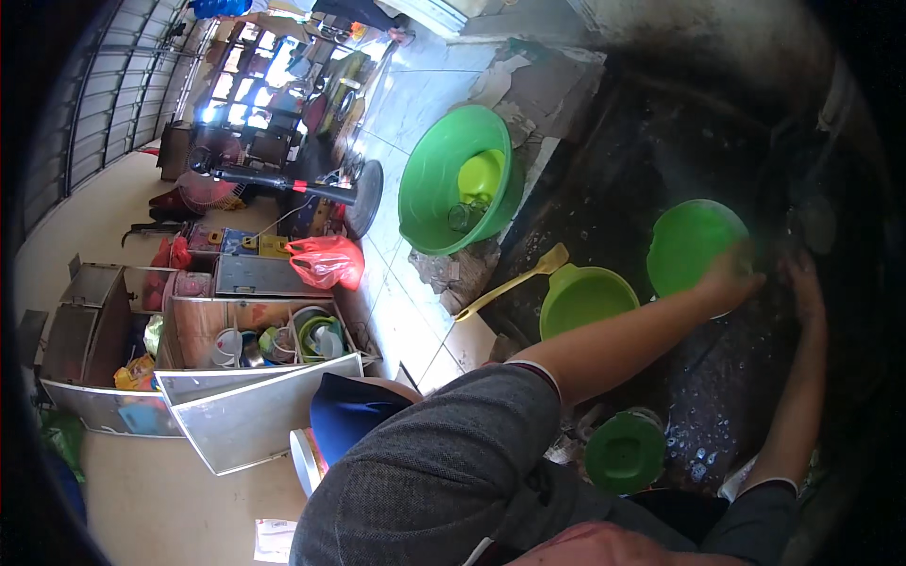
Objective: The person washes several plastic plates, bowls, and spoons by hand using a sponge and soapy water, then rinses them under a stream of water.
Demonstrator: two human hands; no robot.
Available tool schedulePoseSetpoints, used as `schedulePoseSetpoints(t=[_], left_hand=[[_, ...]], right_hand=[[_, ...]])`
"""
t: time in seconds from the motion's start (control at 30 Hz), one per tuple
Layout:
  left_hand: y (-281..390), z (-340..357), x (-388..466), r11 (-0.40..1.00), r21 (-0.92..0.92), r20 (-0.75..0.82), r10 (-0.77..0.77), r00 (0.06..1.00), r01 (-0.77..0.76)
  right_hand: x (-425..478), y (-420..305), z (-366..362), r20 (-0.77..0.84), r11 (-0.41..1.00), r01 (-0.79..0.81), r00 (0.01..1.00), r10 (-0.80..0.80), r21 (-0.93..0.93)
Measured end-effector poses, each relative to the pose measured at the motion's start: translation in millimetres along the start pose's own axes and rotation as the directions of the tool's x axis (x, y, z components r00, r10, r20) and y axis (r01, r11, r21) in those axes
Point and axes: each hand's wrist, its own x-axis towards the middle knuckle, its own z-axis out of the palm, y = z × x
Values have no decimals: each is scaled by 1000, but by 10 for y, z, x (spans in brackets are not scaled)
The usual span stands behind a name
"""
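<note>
My left hand (729, 272) is blurred and overlaps the right edge of a round green plastic basin (683, 244). Whether its fingers grip the rim or only pass over it, I cannot tell. Just to the right, in dim light, is my right hand (801, 276), also blurred; anything in its fingers is lost in the dark. Beneath my left forearm sits a yellow-green handled bowl (584, 301) on the wet dark floor (559, 219). A yellow long-handled plastic utensil (513, 281) lies beside it. Closer to my body is a dark green lidded container (624, 453).
A large green basin (425, 191) holds a lime bowl (481, 175) and a glass (463, 216). On the tiles are a red plastic bag (329, 262) and a standing fan (283, 180). An open cabinet (262, 396) contains dishes. Part of another person (354, 10) shows at the top.
</note>
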Motion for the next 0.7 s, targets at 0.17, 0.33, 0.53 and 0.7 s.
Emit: schedulePoseSetpoints(t=[0.17,0.33,0.53,0.7], left_hand=[[-27,-128,302,936,-352,122,49,991,-3],[279,-738,149,911,-411,-3,25,1000,-24],[-34,-2476,203,960,235,-659,271,701,-151],[-781,-4135,-154,337,647,-663,-194,723,684]], right_hand=[[-317,-738,842,115,950,257,953,-280,176],[-412,-961,1337,222,987,156,965,-144,-37],[-530,-596,1070,69,940,271,962,-263,-205],[-338,18,-112,-395,991,21,916,-73,-135]])
